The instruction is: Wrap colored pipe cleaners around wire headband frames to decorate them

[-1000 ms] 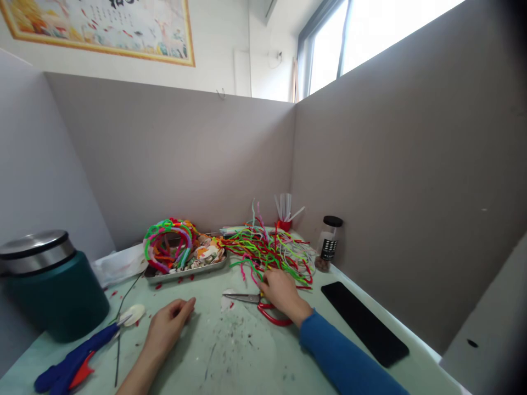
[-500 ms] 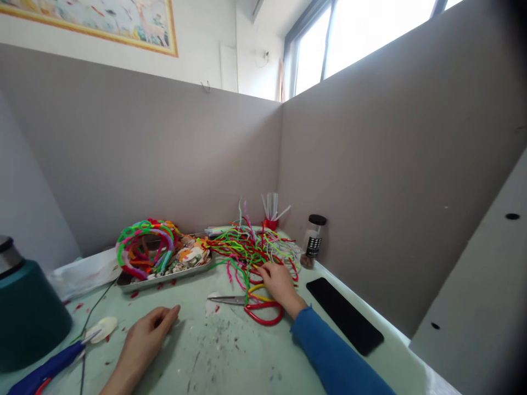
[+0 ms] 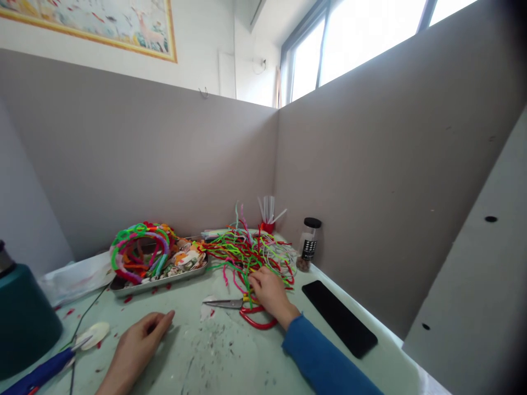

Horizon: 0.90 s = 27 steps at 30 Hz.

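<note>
My right hand [image 3: 268, 293], in a blue sleeve, rests at the near edge of a loose pile of coloured pipe cleaners [image 3: 247, 252]. Its fingers curl among the strands, pinching what looks like a yellow one. Red-handled scissors [image 3: 242, 308] lie on the table just under and left of that hand. My left hand [image 3: 138, 343] lies on the pale green table [image 3: 214, 356] with fingers loosely curled and nothing in it. A small white disc [image 3: 95, 333] sits to its left.
A metal tray [image 3: 158, 277] holds coiled pipe-cleaner hoops [image 3: 138, 249] and paper cutouts. A blue glue gun [image 3: 39, 373], a teal container [image 3: 22, 318], a black phone [image 3: 338, 318], a small jar [image 3: 308, 244] and a red cup of sticks [image 3: 268, 216] stand around. Grey partitions wall the desk.
The view has swung to the right. My right hand has shifted slightly toward me within the pipe cleaners, beside the scissors. My left hand stays resting on the table.
</note>
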Each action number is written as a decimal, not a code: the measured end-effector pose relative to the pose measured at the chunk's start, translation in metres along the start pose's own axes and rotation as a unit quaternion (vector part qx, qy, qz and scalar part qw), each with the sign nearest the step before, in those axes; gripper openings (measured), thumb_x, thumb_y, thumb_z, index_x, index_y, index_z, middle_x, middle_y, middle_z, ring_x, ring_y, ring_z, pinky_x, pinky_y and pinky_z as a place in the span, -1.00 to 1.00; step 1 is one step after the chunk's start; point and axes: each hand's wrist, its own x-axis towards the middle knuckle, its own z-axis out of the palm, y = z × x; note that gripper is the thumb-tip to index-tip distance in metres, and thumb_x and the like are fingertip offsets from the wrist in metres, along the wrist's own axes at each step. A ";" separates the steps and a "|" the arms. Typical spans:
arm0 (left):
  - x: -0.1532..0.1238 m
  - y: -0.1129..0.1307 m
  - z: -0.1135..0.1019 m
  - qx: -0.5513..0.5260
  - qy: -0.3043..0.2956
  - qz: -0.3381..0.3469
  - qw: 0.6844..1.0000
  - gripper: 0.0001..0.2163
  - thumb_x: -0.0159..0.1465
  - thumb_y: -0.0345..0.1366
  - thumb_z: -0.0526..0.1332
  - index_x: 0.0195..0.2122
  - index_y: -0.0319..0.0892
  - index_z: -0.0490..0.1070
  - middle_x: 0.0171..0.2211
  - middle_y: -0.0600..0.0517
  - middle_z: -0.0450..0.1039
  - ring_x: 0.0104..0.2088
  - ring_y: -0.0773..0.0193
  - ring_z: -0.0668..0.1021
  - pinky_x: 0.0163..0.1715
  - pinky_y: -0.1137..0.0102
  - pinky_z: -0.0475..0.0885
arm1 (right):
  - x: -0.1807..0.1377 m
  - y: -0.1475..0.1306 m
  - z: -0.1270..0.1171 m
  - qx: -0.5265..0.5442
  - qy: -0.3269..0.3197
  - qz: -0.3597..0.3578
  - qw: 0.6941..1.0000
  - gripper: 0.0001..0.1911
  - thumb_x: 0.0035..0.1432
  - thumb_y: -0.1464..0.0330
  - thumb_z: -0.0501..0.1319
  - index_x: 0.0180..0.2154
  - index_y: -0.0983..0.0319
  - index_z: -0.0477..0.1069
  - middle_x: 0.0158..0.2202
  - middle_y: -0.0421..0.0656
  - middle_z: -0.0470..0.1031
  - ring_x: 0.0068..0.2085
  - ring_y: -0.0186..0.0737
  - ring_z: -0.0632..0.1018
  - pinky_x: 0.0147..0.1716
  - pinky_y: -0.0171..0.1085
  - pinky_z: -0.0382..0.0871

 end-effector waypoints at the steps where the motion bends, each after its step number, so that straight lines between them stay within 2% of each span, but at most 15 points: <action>1: 0.000 0.000 0.000 0.007 -0.003 -0.001 1.000 -0.55 -0.02 0.19 0.06 -0.65 -0.14 0.31 -0.66 0.10 0.30 -0.52 0.24 0.36 -0.51 0.47 0.21 | 0.003 0.007 -0.002 -0.008 0.019 0.026 0.999 -0.63 0.26 0.23 -0.07 -0.32 0.16 0.47 -0.29 -0.15 0.45 -0.26 -0.27 0.44 -0.26 -0.35 0.21; 3: 0.001 -0.002 0.001 0.013 -0.009 -0.002 1.000 -0.54 -0.01 0.19 0.05 -0.64 -0.14 0.31 -0.64 0.10 0.31 -0.51 0.24 0.37 -0.50 0.47 0.21 | 0.008 0.021 -0.004 -0.032 0.051 0.075 0.995 -0.65 0.25 0.29 -0.07 -0.30 0.22 0.47 -0.26 -0.06 0.46 -0.17 -0.17 0.41 -0.17 -0.27 0.18; 6: 0.003 -0.005 0.002 0.020 -0.014 -0.001 1.000 -0.54 0.00 0.19 0.04 -0.62 -0.14 0.32 -0.63 0.10 0.32 -0.50 0.23 0.37 -0.49 0.47 0.21 | 0.011 0.039 0.001 -0.051 0.064 0.116 0.990 -0.74 0.17 0.35 0.03 -0.35 0.27 0.47 -0.27 0.02 0.47 -0.13 -0.05 0.39 -0.12 -0.17 0.14; 9: 0.005 -0.010 0.003 0.036 -0.014 0.013 0.999 -0.54 0.02 0.19 0.03 -0.62 -0.15 0.31 -0.63 0.10 0.30 -0.50 0.25 0.37 -0.50 0.48 0.22 | 0.010 0.049 0.009 -0.048 0.071 0.135 0.987 -0.81 0.10 0.39 0.09 -0.39 0.26 0.47 -0.27 0.01 0.48 -0.14 -0.03 0.39 -0.11 -0.13 0.13; 12: 0.006 -0.013 0.005 0.040 -0.013 0.028 0.999 -0.53 0.05 0.19 0.01 -0.61 -0.15 0.32 -0.63 0.10 0.30 -0.50 0.25 0.37 -0.52 0.49 0.22 | 0.011 0.051 0.011 -0.030 0.099 0.144 0.984 -0.81 0.10 0.41 0.07 -0.40 0.25 0.46 -0.32 -0.03 0.48 -0.19 -0.07 0.41 -0.14 -0.16 0.15; 19: 0.006 -0.014 0.006 0.050 -0.015 0.024 0.998 -0.53 0.05 0.19 -0.01 -0.60 -0.15 0.31 -0.62 0.10 0.29 -0.50 0.26 0.37 -0.51 0.49 0.23 | 0.016 0.048 0.000 0.049 0.195 0.126 0.971 -0.79 0.15 0.37 0.01 -0.38 0.23 0.40 -0.35 -0.12 0.47 -0.28 -0.19 0.43 -0.34 -0.30 0.21; 27: 0.005 -0.010 0.005 0.052 -0.009 0.029 0.998 -0.54 0.05 0.18 -0.02 -0.63 -0.15 0.26 -0.65 0.11 0.25 -0.52 0.27 0.35 -0.52 0.49 0.21 | 0.023 0.045 -0.016 0.108 0.282 0.056 0.952 -0.77 0.19 0.32 0.02 -0.34 0.25 0.41 -0.34 -0.12 0.48 -0.24 -0.19 0.40 -0.21 -0.27 0.23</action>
